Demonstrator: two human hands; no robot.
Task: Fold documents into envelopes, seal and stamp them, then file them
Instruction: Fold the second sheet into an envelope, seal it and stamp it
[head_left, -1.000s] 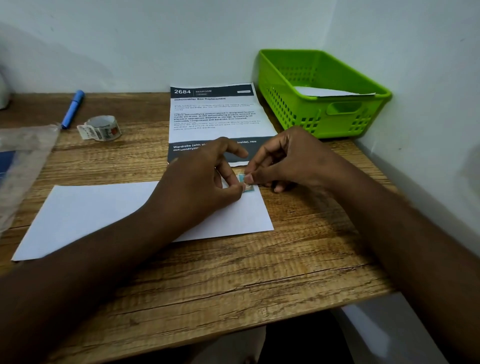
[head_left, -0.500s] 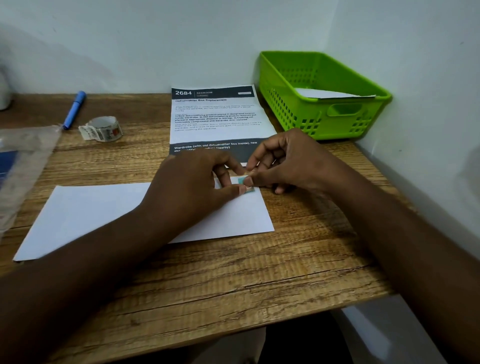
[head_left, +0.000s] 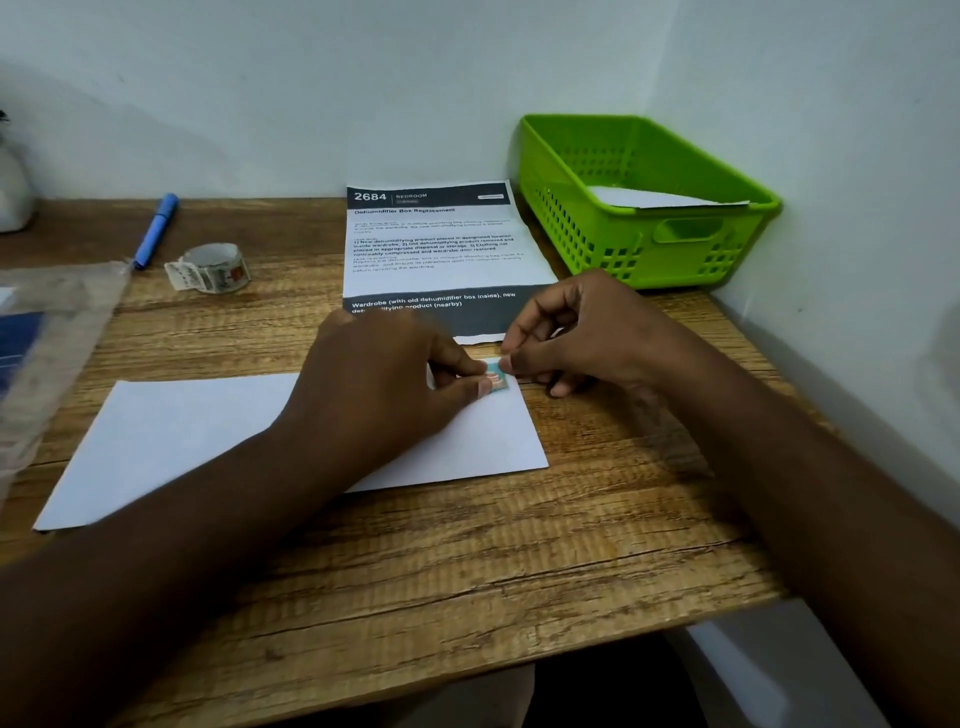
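Stamp (head_left: 496, 375) lay at the envelope's (head_left: 182, 441) far right corner — left hand (head_left: 384, 384) pressing it with thumb and forefinger (curled close), right hand (head_left: 582, 332) pinching its edge, fingers bent together.

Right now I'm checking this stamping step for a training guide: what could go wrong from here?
1. The stamp sits right at the envelope corner; it could go on crooked or overhang the edge.
2. Both the left hand and right hand pinch the stamp, so it might stick to a fingertip and lift.
3. The right hand could nudge the printed document beside it.
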